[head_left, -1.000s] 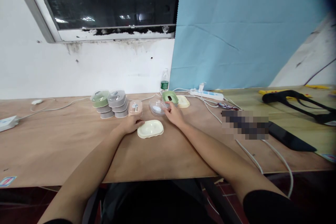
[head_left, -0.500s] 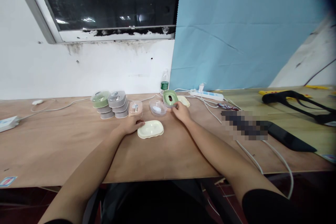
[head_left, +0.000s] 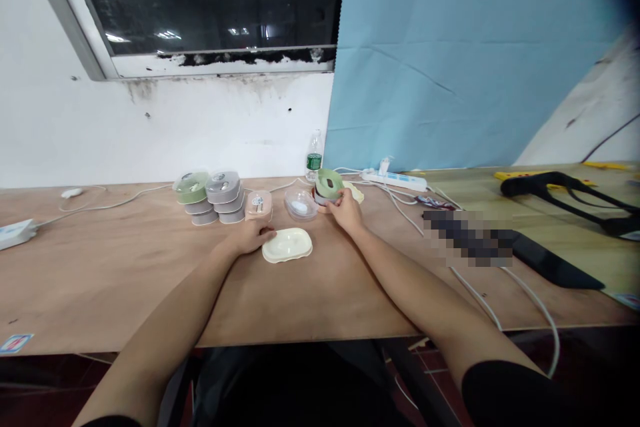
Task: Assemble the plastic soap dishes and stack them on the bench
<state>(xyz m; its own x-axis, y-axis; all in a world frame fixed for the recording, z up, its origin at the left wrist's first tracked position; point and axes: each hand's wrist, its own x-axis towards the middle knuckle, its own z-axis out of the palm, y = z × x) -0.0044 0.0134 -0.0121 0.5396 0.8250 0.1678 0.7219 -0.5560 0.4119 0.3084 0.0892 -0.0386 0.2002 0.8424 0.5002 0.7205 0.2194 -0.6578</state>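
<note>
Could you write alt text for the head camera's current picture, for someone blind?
A person's right hand holds a tilted green piece while the left hand touches a cream tray on a wooden table. Stacked boxes stand farther left.

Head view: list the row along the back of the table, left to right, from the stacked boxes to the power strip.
Green-topped stack, gray stack, pink box, clear plastic lid, green tray in the right hand, white power strip.

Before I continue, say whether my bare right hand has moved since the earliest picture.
Yes: the right hand moved rightward, judged against the green-labelled clear plastic bottle.
</note>
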